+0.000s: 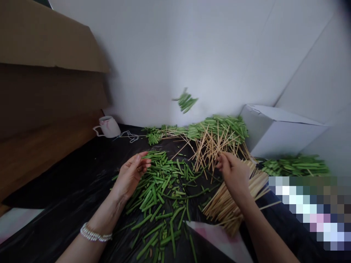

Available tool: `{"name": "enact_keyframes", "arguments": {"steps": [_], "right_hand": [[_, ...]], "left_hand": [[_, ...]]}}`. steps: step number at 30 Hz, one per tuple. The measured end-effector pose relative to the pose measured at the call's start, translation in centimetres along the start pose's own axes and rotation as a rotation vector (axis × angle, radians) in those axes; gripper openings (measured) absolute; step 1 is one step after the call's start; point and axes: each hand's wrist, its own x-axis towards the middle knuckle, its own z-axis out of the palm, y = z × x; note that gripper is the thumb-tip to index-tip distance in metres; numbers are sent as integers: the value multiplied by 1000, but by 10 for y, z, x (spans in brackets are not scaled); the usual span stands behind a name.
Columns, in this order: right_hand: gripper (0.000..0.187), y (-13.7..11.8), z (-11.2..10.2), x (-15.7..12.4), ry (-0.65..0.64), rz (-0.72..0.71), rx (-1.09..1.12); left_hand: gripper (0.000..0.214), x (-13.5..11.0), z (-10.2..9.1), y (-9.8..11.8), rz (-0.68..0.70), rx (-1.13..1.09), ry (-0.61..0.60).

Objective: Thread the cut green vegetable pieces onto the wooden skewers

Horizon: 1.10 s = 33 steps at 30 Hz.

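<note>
My left hand (pixel 133 172) hovers over the near pile of cut green bean pieces (pixel 156 182), its fingers loosely curved and apart with nothing visible in them. My right hand (pixel 234 174) is closed, thumb and fingers pressed together in front of the spread skewer ends (pixel 208 146). What it pinches, if anything, is not clear against the sticks. A blurred row of green bean pieces (pixel 186 100) appears in mid-air before the wall; whether a stick links it to my right hand cannot be made out. Beyond my hands lie skewered green beans (pixel 227 126).
A thick bundle of bare wooden skewers (pixel 227 208) lies beside my right forearm. More beans (pixel 297 165) are at the right, near a white box (pixel 285 131). A white mug (pixel 109 126) and a cardboard box (pixel 52 40) stand left. Black plastic sheeting (pixel 68 186) covers the surface.
</note>
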Motion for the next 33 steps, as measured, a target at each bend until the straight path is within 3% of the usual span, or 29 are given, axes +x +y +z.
{"name": "enact_keyframes", "arguments": {"steps": [3, 9, 15, 21, 24, 27, 29, 33], "right_hand": [[38, 6, -4, 6, -29, 322, 251], [48, 11, -3, 11, -148, 601, 711], [42, 1, -4, 12, -236, 681, 1030], [37, 1, -3, 12, -191, 657, 1086], [40, 4, -3, 14, -128, 608, 1053], [46, 14, -4, 15, -7, 522, 885], [51, 22, -5, 15, 71, 447, 636], [48, 32, -9, 13, 66, 201, -94]], "left_hand": [[45, 2, -1, -1, -20, -3, -3], [45, 2, 0, -2, -54, 9, -15], [40, 2, 0, -5, -77, 31, -32], [38, 3, 0, -7, -97, 50, -50], [39, 3, 1, -7, -95, 60, -55], [37, 2, 2, -9, -95, 83, -52], [36, 2, 2, -11, -94, 115, -53], [33, 0, 3, -15, -81, 211, -79]]}}
